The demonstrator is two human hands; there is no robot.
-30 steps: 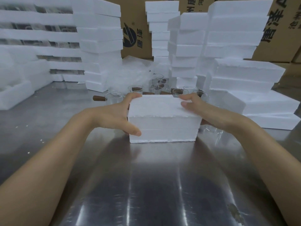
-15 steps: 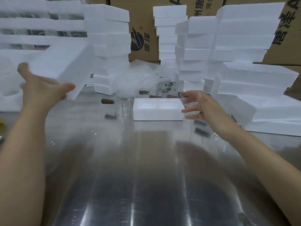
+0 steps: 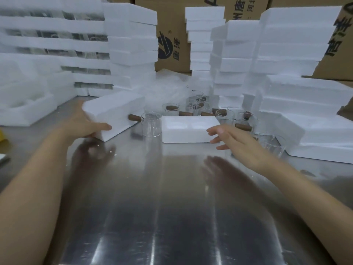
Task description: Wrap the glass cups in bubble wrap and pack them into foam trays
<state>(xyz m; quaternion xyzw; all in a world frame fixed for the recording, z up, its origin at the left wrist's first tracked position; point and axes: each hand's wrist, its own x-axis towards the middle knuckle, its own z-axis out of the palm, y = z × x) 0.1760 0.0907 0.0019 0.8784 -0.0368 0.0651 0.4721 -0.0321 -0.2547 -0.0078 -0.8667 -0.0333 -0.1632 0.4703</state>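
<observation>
My left hand grips a white foam tray half by its near left end, holding it tilted just above the steel table. A second foam tray half lies flat on the table in the middle. My right hand hovers with fingers spread by that tray's right end and holds nothing. Several clear glass cups with brown wooden handles stand behind and beside the tray; one cup is between the two foam pieces, another is right of my right hand. Crumpled bubble wrap lies at the back.
Tall stacks of foam trays line the back and right. Packed trays are stacked at far left, with an open foam tray in front of them. Cardboard boxes stand behind. The steel table stretches toward me.
My left hand lifted the upper foam half off the lower one, swung it left and up, and now brings it down near the table on the left. My right hand let go and hovers.
</observation>
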